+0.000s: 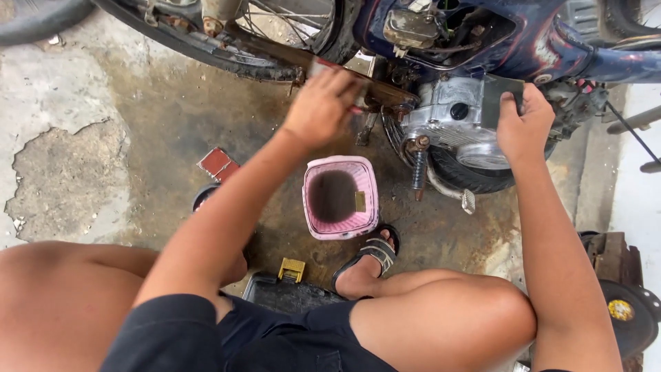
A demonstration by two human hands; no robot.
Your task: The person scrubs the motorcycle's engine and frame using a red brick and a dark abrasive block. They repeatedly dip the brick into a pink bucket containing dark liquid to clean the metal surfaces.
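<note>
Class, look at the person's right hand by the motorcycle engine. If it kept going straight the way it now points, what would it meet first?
The right hand points up and away from the person, gripping a dark flat piece. Straight on, it would probably meet the blue motorcycle body above the silver engine cover, though depth is unclear.

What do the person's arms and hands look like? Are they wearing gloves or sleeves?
No gloves and no sleeves. The left hand and right hand are both bare, and both arms are bare as far up as the picture shows. No watch, ring or bracelet shows on either wrist. Lower down the person wears dark shorts and a dark strapped sandal.
</note>
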